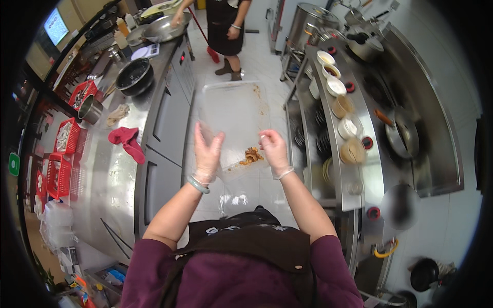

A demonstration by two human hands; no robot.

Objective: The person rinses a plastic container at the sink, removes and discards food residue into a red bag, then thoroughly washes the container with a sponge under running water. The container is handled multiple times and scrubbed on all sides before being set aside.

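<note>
A large translucent rectangular tray or sheet (231, 111) lies before me, blurred, with brown food pieces (252, 155) near its lower right corner and crumbs along its right side. My left hand (208, 150), in a clear glove with a bracelet at the wrist, is by the tray's lower left side, thumb spread from the fingers. Over on the right side, my right hand (274, 150), also in a clear glove, has its fingers curled close to the tray's edge; whether they grip the edge or a small thing cannot be told. What bears the tray is not visible.
On the left steel counter (115, 184) are a black bowl (134, 77), red cloth (129, 142) and red baskets (59, 175). The right shelf holds seasoning bowls (336, 86) beside a stove with a pan (402, 133). Another person (225, 34) stands ahead near a red broom (213, 55).
</note>
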